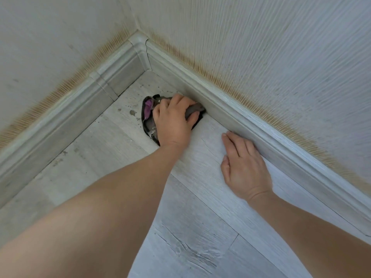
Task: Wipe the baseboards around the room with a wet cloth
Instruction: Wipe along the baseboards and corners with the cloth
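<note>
Down in the corner: cloth (149,115), dark grey with a purple patch, bunched on the floor (190,227) and touching the foot of the right-hand baseboard (230,115). Gripped by the left hand (173,121), fingers curled over it, forearm stretched straight out from below. Just beside it, right hand (244,167) lying flat on the floor, fingers straight and relaxed, holding nothing, fingertips near the baseboard. Grit scattered on the floor by the cloth. Ribbed walls (281,47) above.
</note>
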A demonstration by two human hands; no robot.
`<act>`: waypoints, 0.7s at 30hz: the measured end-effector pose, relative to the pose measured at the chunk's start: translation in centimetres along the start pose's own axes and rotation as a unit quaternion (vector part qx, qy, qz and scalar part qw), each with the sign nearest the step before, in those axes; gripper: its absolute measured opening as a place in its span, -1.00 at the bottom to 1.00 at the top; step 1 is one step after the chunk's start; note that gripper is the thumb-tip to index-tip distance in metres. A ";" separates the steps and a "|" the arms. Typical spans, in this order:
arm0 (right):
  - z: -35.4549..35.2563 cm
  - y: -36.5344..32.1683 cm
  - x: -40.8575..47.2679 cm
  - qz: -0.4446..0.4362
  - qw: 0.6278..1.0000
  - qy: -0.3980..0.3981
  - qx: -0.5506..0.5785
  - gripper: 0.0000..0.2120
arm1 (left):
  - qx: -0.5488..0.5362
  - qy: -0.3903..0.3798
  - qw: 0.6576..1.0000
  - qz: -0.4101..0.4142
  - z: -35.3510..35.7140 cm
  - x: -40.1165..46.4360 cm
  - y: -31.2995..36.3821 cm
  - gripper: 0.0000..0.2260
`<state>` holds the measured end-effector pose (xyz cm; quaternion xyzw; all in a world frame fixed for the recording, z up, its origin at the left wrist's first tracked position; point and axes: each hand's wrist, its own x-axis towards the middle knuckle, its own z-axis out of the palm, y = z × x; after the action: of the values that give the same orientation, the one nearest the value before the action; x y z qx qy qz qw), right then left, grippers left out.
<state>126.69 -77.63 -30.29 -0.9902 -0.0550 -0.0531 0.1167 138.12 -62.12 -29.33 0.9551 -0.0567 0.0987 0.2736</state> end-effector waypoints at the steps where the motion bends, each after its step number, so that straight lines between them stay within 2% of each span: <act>1: 0.0 0.0 0.0 0.001 1.000 0.000 -0.001 -0.52 | 0.004 0.003 1.000 0.000 0.0 0.4 -0.2 -0.85; 3: 0.0 0.0 0.1 0.000 1.000 0.002 -0.003 -0.51 | 0.013 0.014 1.000 -0.019 -0.3 1.2 -0.6 -0.85; 7: 0.1 0.0 0.0 -0.001 1.000 -0.001 -0.009 -0.51 | 0.060 0.036 0.987 -0.144 -1.6 4.8 -2.2 -0.81; 9: 0.1 0.0 0.0 0.001 1.000 -0.004 -0.011 -0.50 | 0.068 0.035 0.983 -0.170 -1.6 5.4 -2.3 -0.81; 15: -0.2 0.0 0.0 -0.002 1.000 0.002 -0.014 -0.51 | 0.025 0.030 0.994 -0.099 0.3 0.2 1.2 -0.86; 21: 0.0 0.0 0.1 -0.004 1.000 0.003 -0.016 -0.51 | 0.032 0.039 0.997 -0.056 0.5 0.8 0.4 -0.86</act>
<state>126.79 -77.60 -30.25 -0.9915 -0.0577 -0.0572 0.1013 138.91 -62.71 -29.35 0.9604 0.0109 0.1219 0.2502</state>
